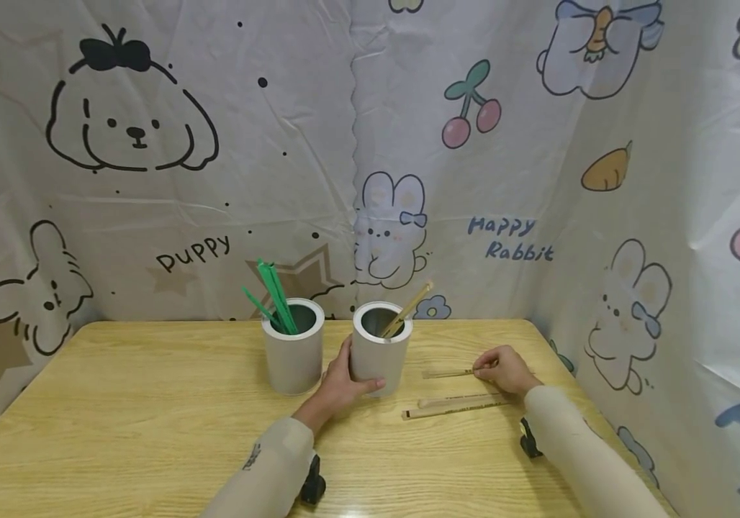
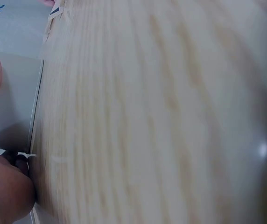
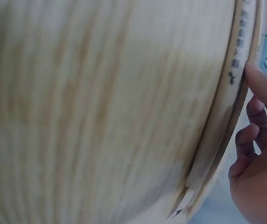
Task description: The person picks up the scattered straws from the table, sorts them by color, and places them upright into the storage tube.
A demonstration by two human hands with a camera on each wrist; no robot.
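Observation:
My left hand [image 1: 339,386] grips the right-hand white pot [image 1: 381,363] low on its side, thumb across the front; the left wrist view shows the thumb along the pot's wall [image 2: 17,98]. Slim wooden chopsticks [image 1: 412,305] lean inside this pot. On the right of the table, my right hand [image 1: 504,369] pinches the right end of a pair of wrapped chopsticks [image 1: 446,374] lying nearly flat. Nearer me lie more wrapped chopsticks [image 1: 450,411]; dark print shows on a wrapper [image 3: 236,51] in the right wrist view.
Another white pot [image 1: 294,363] stands just left of the gripped one, with several green sticks [image 1: 274,293] rising from it. Behind the wooden table [image 1: 150,417] hangs a printed cloth [image 1: 292,180], which also closes off the right side.

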